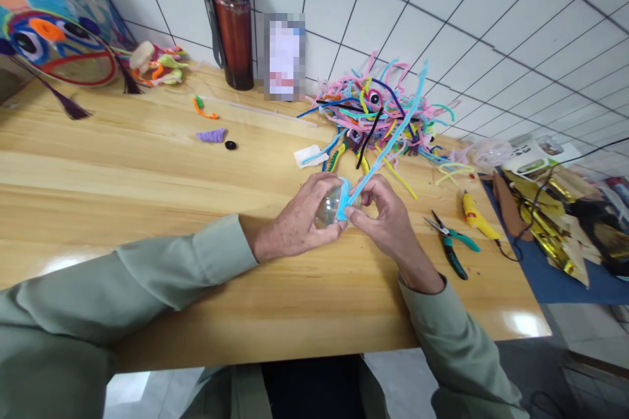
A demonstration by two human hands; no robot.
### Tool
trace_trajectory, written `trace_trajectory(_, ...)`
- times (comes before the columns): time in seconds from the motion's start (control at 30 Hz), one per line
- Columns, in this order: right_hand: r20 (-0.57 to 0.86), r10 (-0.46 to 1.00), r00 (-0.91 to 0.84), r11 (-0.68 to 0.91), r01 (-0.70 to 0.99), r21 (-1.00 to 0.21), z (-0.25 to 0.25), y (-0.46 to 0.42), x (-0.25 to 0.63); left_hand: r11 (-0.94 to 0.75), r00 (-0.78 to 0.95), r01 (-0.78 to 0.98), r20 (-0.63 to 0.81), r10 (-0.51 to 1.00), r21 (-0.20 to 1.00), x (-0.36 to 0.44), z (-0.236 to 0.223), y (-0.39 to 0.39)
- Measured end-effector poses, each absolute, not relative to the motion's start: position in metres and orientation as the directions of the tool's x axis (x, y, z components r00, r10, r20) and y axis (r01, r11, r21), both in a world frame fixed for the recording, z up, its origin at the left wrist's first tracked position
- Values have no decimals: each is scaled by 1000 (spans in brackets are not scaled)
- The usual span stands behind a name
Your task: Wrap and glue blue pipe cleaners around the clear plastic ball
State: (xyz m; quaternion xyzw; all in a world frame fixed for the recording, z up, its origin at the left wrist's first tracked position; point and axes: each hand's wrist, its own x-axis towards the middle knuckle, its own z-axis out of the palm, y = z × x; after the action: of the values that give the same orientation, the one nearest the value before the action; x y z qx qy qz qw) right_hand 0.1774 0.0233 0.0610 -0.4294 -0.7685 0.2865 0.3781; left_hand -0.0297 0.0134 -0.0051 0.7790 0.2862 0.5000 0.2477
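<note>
My left hand (pixel 307 213) is wrapped round a clear, rounded plastic piece (pixel 328 208), perhaps the end of a bottle. A light blue pipe cleaner (pixel 393 137) is wound round the clear piece in a band, and its long free end points up and to the right. With thumb and fingers, my right hand (pixel 381 213) pinches the pipe cleaner against the band. Part of the clear piece is hidden behind my fingers. Just beyond my hands lie a white tag (pixel 310 156) and yellow-handled pliers (pixel 337 158), partly covered by pipe cleaners.
A heap of colourful pipe cleaners (pixel 363 108) lies against the tiled wall. At right are green-handled pliers (pixel 449 242) and a yellow glue gun (pixel 476 216) with its cord. A red thermos (pixel 230 26), a purple coil (pixel 211 136) and a decorated mask-like craft (pixel 63 46) are at left.
</note>
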Motion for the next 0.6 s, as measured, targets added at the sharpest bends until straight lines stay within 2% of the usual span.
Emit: trace_trajectory(0.6,332,886,-323,451,439,-777,61,18,173,-714,356,229,626,694,661,-34,-2,13)
